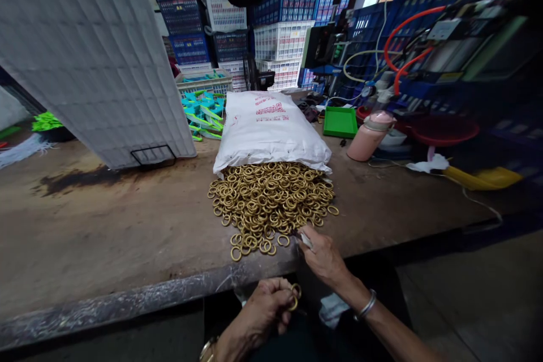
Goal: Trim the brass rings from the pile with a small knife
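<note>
1. rings [271, 198], brass-coloured, lie heaped on the bench [127, 232], from the near end of a white sack [267, 130] toward the bench's near edge; a few sit loose along the front of the heap.
2. the left hand [267, 308] is just in front of the near edge, off the bench top, its grip pinching what looks like a pair of rings [293, 301] between thumb and fingers; a gold-toned band [207, 349] circles that wrist.
3. the right hand [321, 254] is at the near edge, right of the heap's front, its grip closed around a small pale object [306, 241] with a dark tip beside the nearest rings; whether the tip touches them i cannot tell. a silver bangle [366, 304] is on this wrist.
4. the sack lies flat behind the heap, red print on top, toward the far edge.
5. toward the bench's left end, a pale ribbed panel [106, 62] stands tilted, a black wire frame [153, 154] at its foot.
6. right of the sack are a green tray [340, 121] and a pink bottle [368, 140], the bottle nearer the near edge.
7. beyond the far edge rise stacked blue and white crates [284, 39].
</note>
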A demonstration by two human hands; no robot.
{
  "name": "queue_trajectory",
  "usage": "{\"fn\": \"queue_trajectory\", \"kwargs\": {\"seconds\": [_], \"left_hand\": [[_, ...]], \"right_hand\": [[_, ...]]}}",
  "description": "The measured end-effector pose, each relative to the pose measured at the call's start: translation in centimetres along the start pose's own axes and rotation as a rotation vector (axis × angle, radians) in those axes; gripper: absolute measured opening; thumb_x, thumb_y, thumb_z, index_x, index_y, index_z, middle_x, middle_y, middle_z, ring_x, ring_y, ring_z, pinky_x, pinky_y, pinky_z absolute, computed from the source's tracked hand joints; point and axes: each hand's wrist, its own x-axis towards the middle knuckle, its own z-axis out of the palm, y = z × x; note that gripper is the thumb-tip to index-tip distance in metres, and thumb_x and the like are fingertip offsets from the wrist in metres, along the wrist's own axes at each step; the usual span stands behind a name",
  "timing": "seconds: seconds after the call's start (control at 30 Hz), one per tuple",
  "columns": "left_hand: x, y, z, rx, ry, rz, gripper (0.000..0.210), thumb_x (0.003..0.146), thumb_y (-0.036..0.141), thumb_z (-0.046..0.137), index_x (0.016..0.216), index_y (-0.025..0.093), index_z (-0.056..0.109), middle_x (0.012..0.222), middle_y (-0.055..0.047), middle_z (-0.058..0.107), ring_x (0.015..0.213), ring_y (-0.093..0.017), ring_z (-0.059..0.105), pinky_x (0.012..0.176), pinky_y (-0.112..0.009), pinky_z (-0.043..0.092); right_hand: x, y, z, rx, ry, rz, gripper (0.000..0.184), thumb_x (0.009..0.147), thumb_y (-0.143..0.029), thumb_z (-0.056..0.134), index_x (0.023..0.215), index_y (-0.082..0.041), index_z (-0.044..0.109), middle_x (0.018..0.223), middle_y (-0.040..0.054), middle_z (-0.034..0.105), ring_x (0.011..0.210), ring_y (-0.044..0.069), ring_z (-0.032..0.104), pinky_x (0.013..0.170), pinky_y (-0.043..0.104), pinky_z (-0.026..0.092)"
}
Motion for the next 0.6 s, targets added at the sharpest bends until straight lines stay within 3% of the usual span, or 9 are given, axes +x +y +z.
{"fn": "queue_trajectory", "kwargs": {"seconds": [0.17, 0.3, 0.5, 0.6], "left_hand": [[1.5, -2.0, -0.4, -0.198, 0.171, -0.168, 0.017, 0.059, 0.022, 0.065, 0.064, 0.011, 0.054, 0.059, -0.001, 0.051, 0.045, -0.009, 0.049, 0.040, -0.019, 0.037], [2.9, -3.5, -1.1, -0.243, 0.278, -0.135, 0.009, 0.064, 0.016, 0.056, 0.072, 0.012, 0.052, 0.072, -0.003, 0.053, 0.062, -0.012, 0.055, 0.059, -0.027, 0.045], [4.2, -4.7, -1.5, -0.123, 0.324, -0.072, 0.009, 0.066, 0.019, 0.056, 0.062, 0.014, 0.050, 0.055, 0.001, 0.046, 0.055, -0.011, 0.046, 0.059, -0.027, 0.041], [3.7, -4.4, -1.6, -0.021, 0.229, -0.009, 0.018, 0.063, 0.025, 0.063, 0.057, 0.013, 0.051, 0.049, 0.003, 0.044, 0.053, -0.011, 0.045, 0.057, -0.027, 0.039]], "right_hand": [[-0.2, -1.5, 1.3, -0.124, -0.077, 0.063, 0.010, 0.078, -0.020, 0.045, 0.085, -0.020, 0.052, 0.071, 0.0018, 0.063, 0.066, 0.016, 0.058, 0.056, 0.023, 0.029], [-0.1, -2.6, 1.8, -0.233, -0.074, 0.146, 0.012, 0.080, -0.022, 0.047, 0.091, -0.019, 0.051, 0.078, 0.0045, 0.065, 0.071, 0.018, 0.060, 0.055, 0.026, 0.027], [-0.4, -2.7, 2.5, -0.281, -0.039, 0.113, 0.017, 0.078, -0.013, 0.044, 0.093, -0.018, 0.050, 0.078, 0.0050, 0.065, 0.072, 0.019, 0.060, 0.057, 0.026, 0.027], [-0.4, -2.6, 2.7, -0.274, -0.020, 0.111, 0.017, 0.078, -0.011, 0.043, 0.091, -0.019, 0.051, 0.079, 0.0050, 0.065, 0.072, 0.019, 0.060, 0.056, 0.026, 0.027]]}}
